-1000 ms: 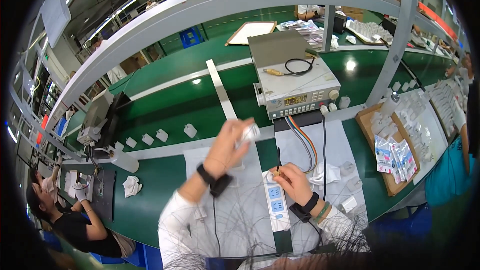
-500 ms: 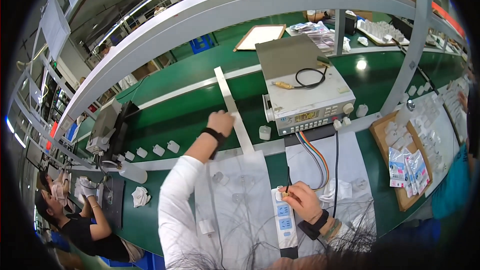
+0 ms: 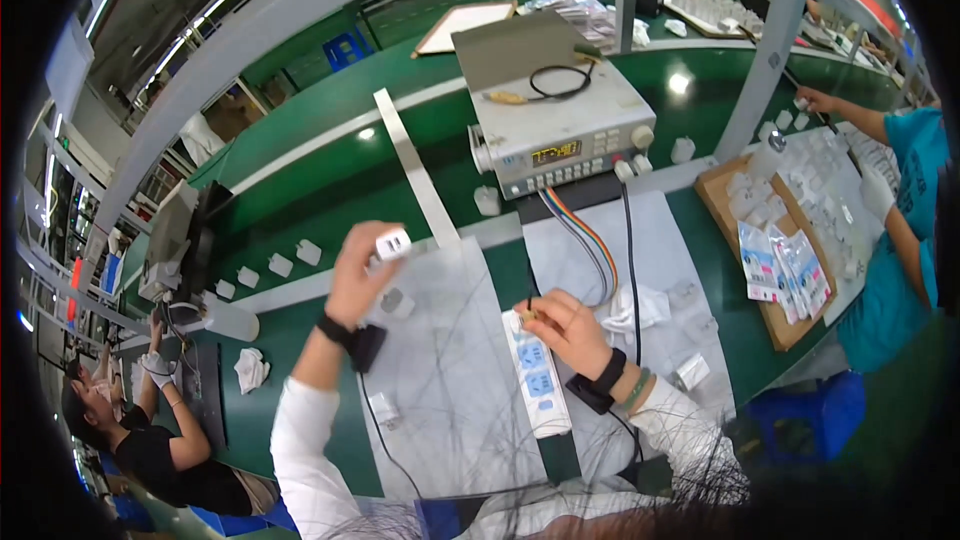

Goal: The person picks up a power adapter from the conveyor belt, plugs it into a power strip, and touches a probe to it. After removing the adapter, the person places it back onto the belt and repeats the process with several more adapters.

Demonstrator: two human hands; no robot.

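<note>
My left hand (image 3: pixel 358 272) is raised over the left white mat and grips a white USB charger (image 3: pixel 393 244), with two ports in its visible end. My right hand (image 3: pixel 575 337) is closed in a pinch on a small brass-coloured connector (image 3: pixel 527 315) with a short black lead. It is right at the far end of a white power strip (image 3: pixel 547 418) with blue sockets. Whether the connector touches the strip cannot be made out. Behind stands a grey bench instrument (image 3: pixel 560 140) with a lit display and rainbow ribbon wires (image 3: pixel 590 240).
White chargers (image 3: pixel 280 265) stand in a row at the left, near a white bottle (image 3: pixel 232 321). On the right, a cardboard tray (image 3: pixel 790 330) holds chargers and printed packets (image 3: pixel 780 265). Co-workers sit left and right. A metal frame post (image 3: pixel 770 60) rises at the right.
My left hand has come back toward me and now shows the charger. My right hand still pinches the connector at the strip. The view has shifted, and a right-hand co-worker's arms are more visible.
</note>
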